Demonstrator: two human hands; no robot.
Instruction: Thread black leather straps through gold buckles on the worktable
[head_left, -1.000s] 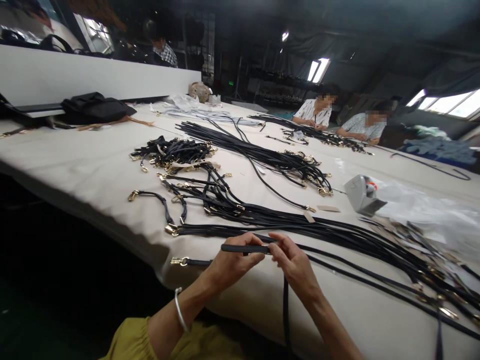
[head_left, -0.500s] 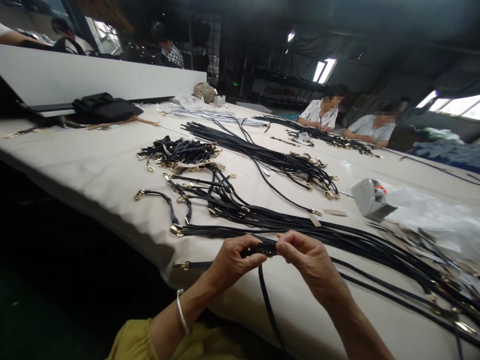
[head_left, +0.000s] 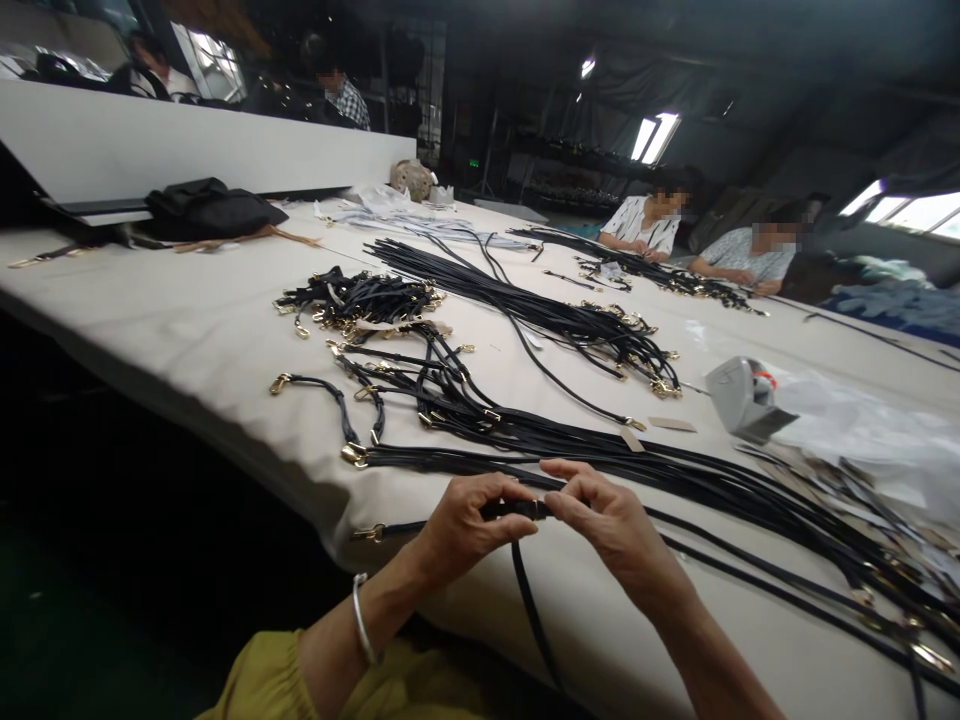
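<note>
Between thumb and fingers, my left hand [head_left: 466, 518] pinches a narrow black strap [head_left: 531, 612], held just above the table's near edge. A small metal buckle [head_left: 537, 509] shows on the strap at my left fingertips. My right hand [head_left: 613, 520] grips the strap from the other side of the buckle, its upper finger raised off it. One length of the strap dangles below my hands over the edge. To the left, a strap end with a gold-coloured clasp [head_left: 371, 532] lies on the cloth; whether it belongs to the held strap I cannot tell.
Long black straps [head_left: 600, 445] lie just beyond my hands, with another bundle [head_left: 510, 300] behind. A heap of short straps [head_left: 360, 298] is at the left. A grey-white device [head_left: 742, 398] stands at the right by plastic sheeting [head_left: 862, 430]. Two people sit across the table.
My right hand has shifted slightly, and its upper finger has lifted away from the strap. The buckle now shows between my hands. My left hand keeps its pinch.
</note>
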